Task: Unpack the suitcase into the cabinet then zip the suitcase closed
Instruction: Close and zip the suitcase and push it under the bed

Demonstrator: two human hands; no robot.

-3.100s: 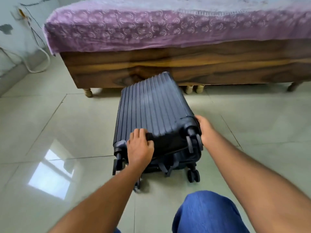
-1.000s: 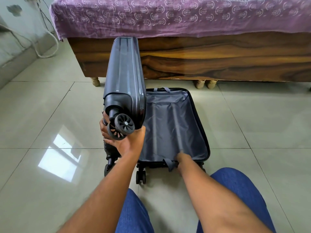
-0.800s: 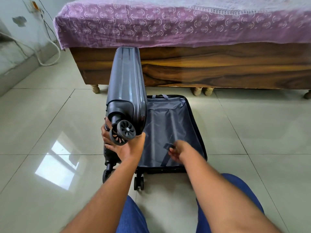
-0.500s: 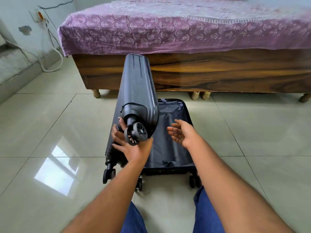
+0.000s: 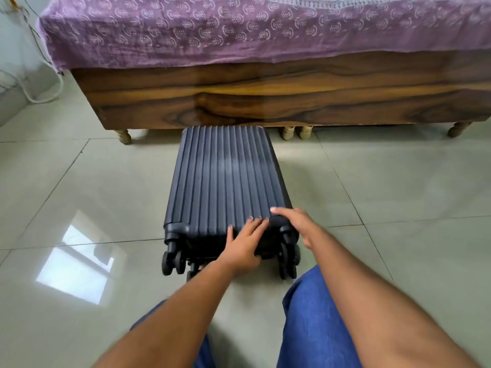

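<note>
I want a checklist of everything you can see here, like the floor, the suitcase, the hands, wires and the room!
Surface: glossy pale tiled floor, with a window reflection at the left.
Job's things: dark ribbed suitcase lies flat, lid down, wheels toward the person; zip state cannot be seen. Cabinet: nothing seen.
Clutter: nothing seen.
Hands: left hand rests with spread fingers on the wheel end; right hand lies on the near right corner.
Cables: white cable loops on the floor by the left wall.
Surroundings: wooden bed with purple patterned bedsheet just behind the suitcase; blue trouser knees below.
</note>
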